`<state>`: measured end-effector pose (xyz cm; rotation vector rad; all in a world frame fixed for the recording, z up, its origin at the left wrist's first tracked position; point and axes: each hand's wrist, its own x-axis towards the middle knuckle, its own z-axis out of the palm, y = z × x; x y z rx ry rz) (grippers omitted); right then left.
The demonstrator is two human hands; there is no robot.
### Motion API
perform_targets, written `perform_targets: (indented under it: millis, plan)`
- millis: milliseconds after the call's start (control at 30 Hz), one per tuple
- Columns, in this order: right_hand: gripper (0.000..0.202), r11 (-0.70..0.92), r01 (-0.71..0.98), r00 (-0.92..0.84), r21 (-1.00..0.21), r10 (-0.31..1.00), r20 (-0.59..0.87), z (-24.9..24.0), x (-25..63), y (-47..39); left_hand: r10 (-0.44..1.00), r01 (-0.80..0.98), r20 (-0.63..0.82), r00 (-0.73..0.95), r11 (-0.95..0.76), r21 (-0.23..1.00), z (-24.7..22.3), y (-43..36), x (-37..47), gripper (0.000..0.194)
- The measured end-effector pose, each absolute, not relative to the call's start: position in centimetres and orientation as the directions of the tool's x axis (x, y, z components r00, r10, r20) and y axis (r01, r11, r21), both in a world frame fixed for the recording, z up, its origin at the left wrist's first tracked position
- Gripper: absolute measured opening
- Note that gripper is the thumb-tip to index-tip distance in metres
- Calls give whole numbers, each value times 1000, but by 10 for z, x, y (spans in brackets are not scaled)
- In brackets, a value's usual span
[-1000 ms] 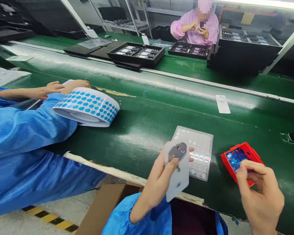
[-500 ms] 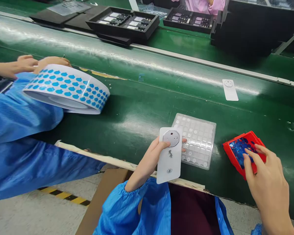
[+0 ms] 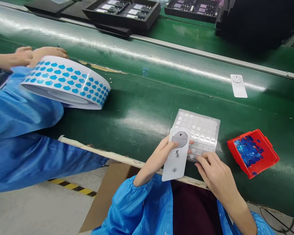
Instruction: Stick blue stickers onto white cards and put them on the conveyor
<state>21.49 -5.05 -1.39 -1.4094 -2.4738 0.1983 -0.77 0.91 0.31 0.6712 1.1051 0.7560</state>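
Green conveyor belt (image 3: 147,107) fills the middle of the view, running from the left edge to the right, with black trays (image 3: 122,13) on a further green desk along its far edge and a cardboard box (image 3: 107,195) under its near edge.

The left hand (image 3: 159,156) grasps a white card-shaped panel (image 3: 176,160) by its upper half, thumb on the face next to a grey octagonal plate near the top; small dark characters and a tiny mark sit lower on the face. The panel is held tilted above the near edge of the belt, overlapping the near left corner of a clear plastic blister tray (image 3: 198,133) that lies flat on the belt. The right hand (image 3: 215,176) is loosely curled with its fingertips on the near edge of that tray; whether it pinches a small part I cannot tell.

By my reading, the step in hand is picking a small piece from the clear tray to fit to the panel. The next move would call for a fine pinch at one cell and a steady left hand, keeping the grey plate facing up.

A red bin (image 3: 253,153) of blue film scraps sits on the belt just right of the tray. Another white panel (image 3: 238,85) lies well apart, toward the far right. At the left, another person's sleeve (image 3: 24,107) and hands adjoin a large roll of blue stickers (image 3: 66,83).
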Motion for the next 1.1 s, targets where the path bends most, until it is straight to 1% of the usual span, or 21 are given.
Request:
perform_targets:
  millis: [100,167,233,333,467,533,633,733,833,933,1100]
  plan:
    - [19,517,822,-479,-238,854,202,-16,213,-49,813,-196,-518,264,572,797,4,11,-7,35]
    - [21,505,821,-465,-268,862,201,-16,213,-48,817,-183,-514,262,565,805,5,12,-6,35]
    - [24,490,808,-454,-328,872,184,-16,214,-47,818,-166,-515,258,562,810,6,12,-6,36]
    - [23,458,737,-423,-497,886,189,-11,217,-45,818,-155,-514,259,560,814,7,11,-7,37]
    - [13,338,543,-236,-768,940,247,5,218,-43,822,-170,-504,264,554,815,10,8,-4,38]
    - [10,240,443,-146,-864,970,194,12,214,-41,823,-180,-499,271,552,814,13,5,-1,37]
    - [7,37,244,-55,-969,998,24,19,206,-36,840,-139,-488,237,526,839,18,-1,4,36]
    - [15,-116,35,4,-993,993,-116,18,198,-27,892,20,-437,116,438,899,21,-8,7,31]
    - [18,-187,-89,-12,-978,982,-187,16,194,-19,913,115,-401,70,392,913,24,-12,9,32]
    - [21,-216,-145,-37,-965,976,-213,15,192,-14,917,108,-395,59,388,915,26,-14,11,36]
    - [29,-240,-147,-11,-960,970,-241,15,192,-13,922,93,-386,28,382,919,23,-16,15,35]
